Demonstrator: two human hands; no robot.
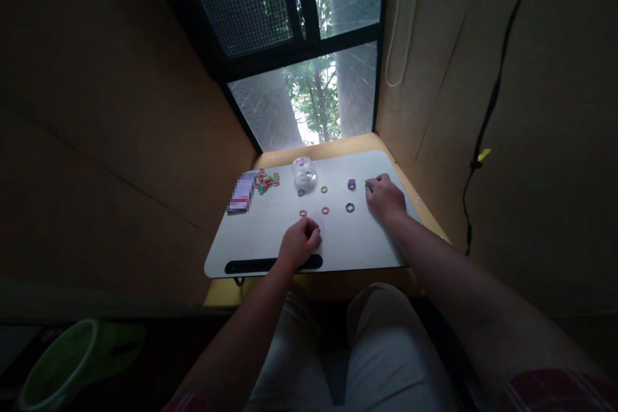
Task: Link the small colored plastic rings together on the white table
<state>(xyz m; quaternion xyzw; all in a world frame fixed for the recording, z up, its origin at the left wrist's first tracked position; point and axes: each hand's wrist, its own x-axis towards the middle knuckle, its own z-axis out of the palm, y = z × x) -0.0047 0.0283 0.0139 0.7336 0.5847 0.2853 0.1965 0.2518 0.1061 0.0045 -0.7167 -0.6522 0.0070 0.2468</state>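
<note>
My left hand [299, 242] rests on the white lap table [251, 232] near its front edge, fingers curled into a loose fist; nothing shows inside it. A pink ring [303, 213] lies just beyond its knuckles. My right hand [385, 197] lies further right, fingers bent and pinched on a small green ring [369, 186] at its fingertips. Loose small rings are spread between the hands: a red one [325, 210], a dark one [350, 207], a purple one [351, 184], a yellow one [324, 189]. A clear plastic jar [304, 174] lies at the back.
A pile of several coloured rings [267, 181] lies at the back left beside a flat purple packet [243, 193]. A window [309, 103] is behind the table, brown walls close on both sides. A green cup [62, 364] sits low left. A black cable [487, 109] hangs right.
</note>
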